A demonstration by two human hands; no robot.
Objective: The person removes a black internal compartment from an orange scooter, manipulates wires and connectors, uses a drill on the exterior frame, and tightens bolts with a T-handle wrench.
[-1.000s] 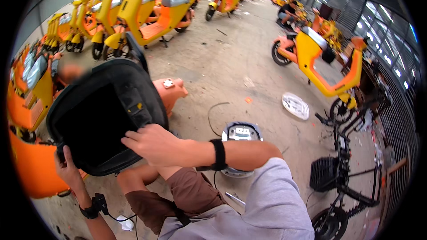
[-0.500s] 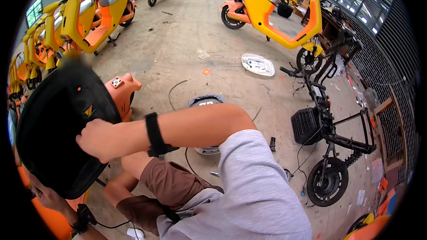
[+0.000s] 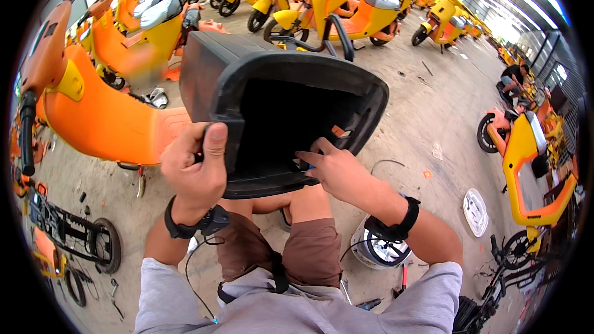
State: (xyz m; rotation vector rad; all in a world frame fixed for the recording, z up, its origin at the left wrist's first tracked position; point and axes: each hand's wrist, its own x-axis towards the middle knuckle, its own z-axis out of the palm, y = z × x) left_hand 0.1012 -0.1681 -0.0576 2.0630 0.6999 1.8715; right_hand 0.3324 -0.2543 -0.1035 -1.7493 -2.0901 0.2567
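Note:
A black plastic bin (image 3: 204,68), deep with a wide rim, is held tilted above my knees, its dark opening toward me. My left hand (image 3: 198,164) is wrapped round the bin's left rim, thumb up along the edge. At the lower right of the opening is my right hand (image 3: 340,173), its fingers curled inside the rim. A small dark and bluish bit shows at those fingertips, too small to name. An orange sticker (image 3: 338,130) is on the inner wall. The bin's inner depth is in shadow.
An orange scooter body (image 3: 105,111) stands close at left. Near my right forearm is a white bucket (image 3: 371,253) holding parts, with a red-handled tool (image 3: 403,278) beside it. A white plastic cover (image 3: 475,212) lies at right. Scooters fill the background; a person (image 3: 513,80) crouches far right.
My view has swung left, so the bin now sits in the middle. The bin's opening is turned toward me. My left hand shows on its left rim, my right hand at its lower right.

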